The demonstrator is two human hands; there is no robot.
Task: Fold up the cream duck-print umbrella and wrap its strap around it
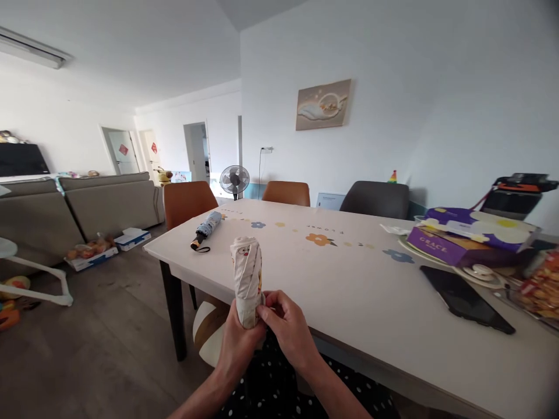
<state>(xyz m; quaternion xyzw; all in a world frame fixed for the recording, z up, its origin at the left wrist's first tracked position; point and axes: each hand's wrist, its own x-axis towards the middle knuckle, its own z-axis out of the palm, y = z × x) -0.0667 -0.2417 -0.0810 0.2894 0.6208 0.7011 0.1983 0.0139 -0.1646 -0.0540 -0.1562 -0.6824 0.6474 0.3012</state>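
A folded white umbrella with a printed cartoon face stands upright in front of me, near the table's front edge. Around its lower part my left hand is wrapped, with the fingers mostly hidden behind it. My right hand pinches at the umbrella's right side, low down, by its strap; the fingertips are closed there. Farther off on the table lies a second folded umbrella, light blue with a dark handle and wrist loop, touched by neither hand.
The white table with flower prints spreads before me. To the right are a black tablet, a purple box and a bag of snacks. Chairs line the far side; a fan stands behind.
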